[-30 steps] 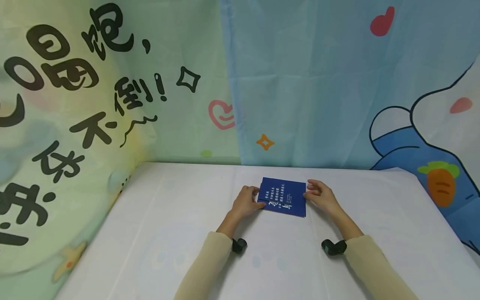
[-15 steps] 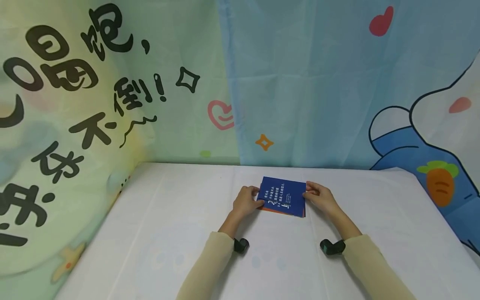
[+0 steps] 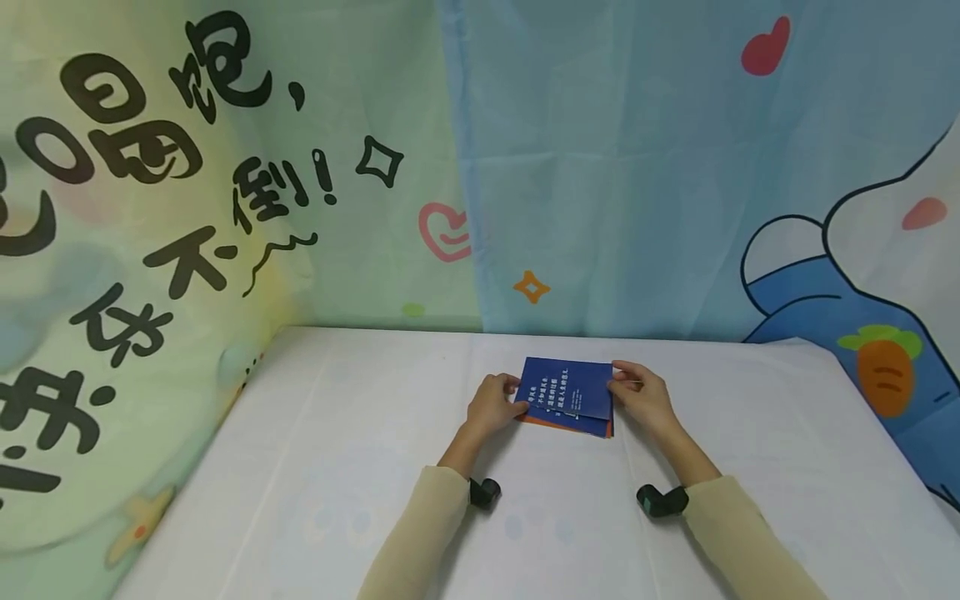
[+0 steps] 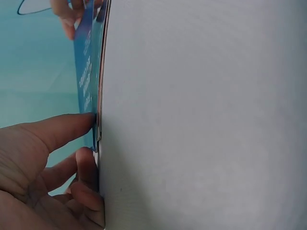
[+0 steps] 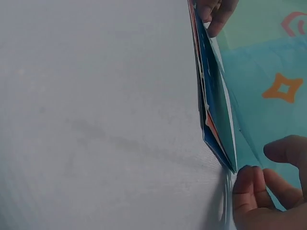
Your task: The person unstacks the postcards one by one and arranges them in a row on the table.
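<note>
A blue booklet [image 3: 566, 387] with white printed characters lies at the far middle of the white table. Orange shows under its lower edge. In the right wrist view the booklet [image 5: 211, 96] appears as several layers, the uppermost standing away from the rest. My left hand [image 3: 491, 404] grips its left edge, thumb on top and the other fingers curled at the side. The left wrist view shows that thumb [image 4: 79, 127] pressing the cover. At the upper right edge, my right hand [image 3: 645, 396] pinches the top leaf. The contact of its fingertips is partly hidden.
A white cloth covers the table [image 3: 375, 467]. Its back edge meets a printed curtain [image 3: 600, 167] with large black characters, hearts and a cartoon figure. Black wrist devices [image 3: 663, 502] sit at both sleeve cuffs.
The booklet's top leaf has shifted and lifted at the right, with more of the lower layers and orange showing below it. My right hand has closed in on the right edge. The left hand stays nearly still.
</note>
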A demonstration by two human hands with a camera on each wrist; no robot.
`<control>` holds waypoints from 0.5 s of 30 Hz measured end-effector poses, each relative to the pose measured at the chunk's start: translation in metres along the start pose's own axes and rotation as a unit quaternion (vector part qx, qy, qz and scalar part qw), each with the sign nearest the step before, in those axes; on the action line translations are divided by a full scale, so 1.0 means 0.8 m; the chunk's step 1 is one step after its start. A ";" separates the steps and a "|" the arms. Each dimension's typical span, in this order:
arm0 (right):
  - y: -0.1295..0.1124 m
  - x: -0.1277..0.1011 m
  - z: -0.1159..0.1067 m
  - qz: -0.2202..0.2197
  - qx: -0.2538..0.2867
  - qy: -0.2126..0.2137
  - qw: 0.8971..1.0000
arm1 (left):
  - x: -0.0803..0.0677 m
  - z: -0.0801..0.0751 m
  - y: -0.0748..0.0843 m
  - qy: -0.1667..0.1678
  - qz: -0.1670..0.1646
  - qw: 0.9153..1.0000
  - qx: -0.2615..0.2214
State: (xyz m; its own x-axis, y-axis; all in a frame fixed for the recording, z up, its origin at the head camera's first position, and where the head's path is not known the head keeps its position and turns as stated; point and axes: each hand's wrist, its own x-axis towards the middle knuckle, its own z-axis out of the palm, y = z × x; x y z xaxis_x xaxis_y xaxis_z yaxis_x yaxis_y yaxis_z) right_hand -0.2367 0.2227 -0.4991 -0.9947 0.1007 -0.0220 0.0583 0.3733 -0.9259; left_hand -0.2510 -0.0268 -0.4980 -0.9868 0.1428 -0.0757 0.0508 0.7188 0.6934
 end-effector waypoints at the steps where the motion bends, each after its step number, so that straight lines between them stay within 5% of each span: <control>1: 0.000 0.000 0.000 0.002 0.010 0.006 1.000 | 0.000 0.000 0.000 0.000 0.000 1.000 0.001; 10: 0.002 -0.001 -0.003 0.032 0.131 -0.016 0.991 | 0.002 0.000 -0.003 0.000 -0.003 1.000 -0.003; 15: 0.004 0.001 -0.002 0.046 0.147 -0.014 0.988 | 0.003 0.000 -0.004 -0.001 -0.005 1.000 -0.011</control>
State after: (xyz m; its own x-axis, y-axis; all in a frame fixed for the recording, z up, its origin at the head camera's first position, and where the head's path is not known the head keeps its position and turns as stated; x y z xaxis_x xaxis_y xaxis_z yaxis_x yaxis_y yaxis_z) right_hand -0.2371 0.2256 -0.5011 -0.9887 0.0936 -0.1173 0.1248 0.0786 -0.9891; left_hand -0.2535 -0.0286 -0.5001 -0.9869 0.1368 -0.0853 0.0365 0.7047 0.7086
